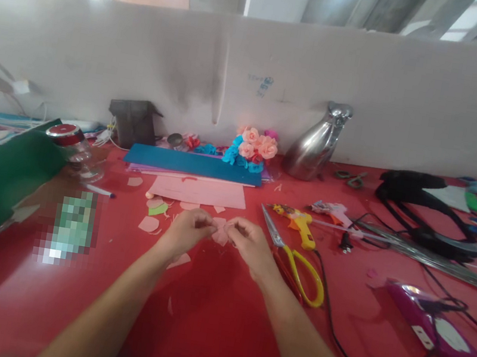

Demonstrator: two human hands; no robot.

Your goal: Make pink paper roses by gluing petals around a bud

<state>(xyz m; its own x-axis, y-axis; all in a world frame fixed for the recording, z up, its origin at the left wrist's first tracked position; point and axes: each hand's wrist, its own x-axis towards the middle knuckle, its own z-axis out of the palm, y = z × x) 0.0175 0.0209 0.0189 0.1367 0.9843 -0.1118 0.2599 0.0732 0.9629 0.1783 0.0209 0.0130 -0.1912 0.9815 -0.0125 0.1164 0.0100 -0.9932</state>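
Observation:
Between my two hands is a small pink paper petal piece (221, 233), pinched at its left edge by my left hand (188, 232) and at its right edge by my right hand (250, 245). Thumb and fingers of both hands are pressed together. Left of my left hand lie loose pink petal cutouts (149, 224) and a light green piece (158, 209). A pink paper sheet (200, 191) lies just beyond my hands. Scissors with yellow handles (302, 276) rest beside my right hand, blades pointing away from me.
A yellow glue gun (301, 223), cords and a purple power strip (435, 324) lie right. Blue sheets (191, 163), paper flowers (257, 146) and a steel jug (319, 143) stand along the wall. Left are a glass jar (77, 153), a pen (101, 190) and a green panel (1, 189).

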